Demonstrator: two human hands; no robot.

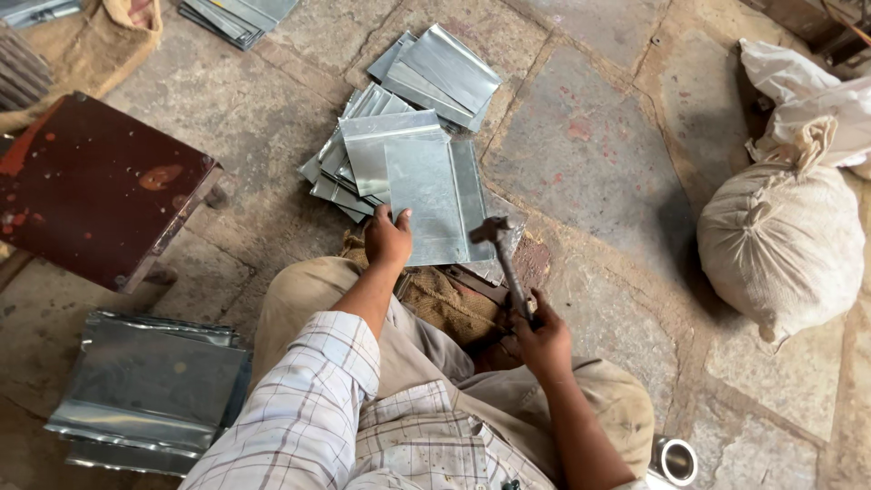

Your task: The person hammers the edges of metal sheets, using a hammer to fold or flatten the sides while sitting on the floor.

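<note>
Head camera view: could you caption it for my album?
Left hand steadies a metal sheet; right hand grips a hammer.

We see soft, even daylight with only faint shadows, the darkest beside the sack (780,249). Pale glare lies on the metal sheets (422,181). The hammer head (494,231) blurs slightly; edges curve a little.
</note>
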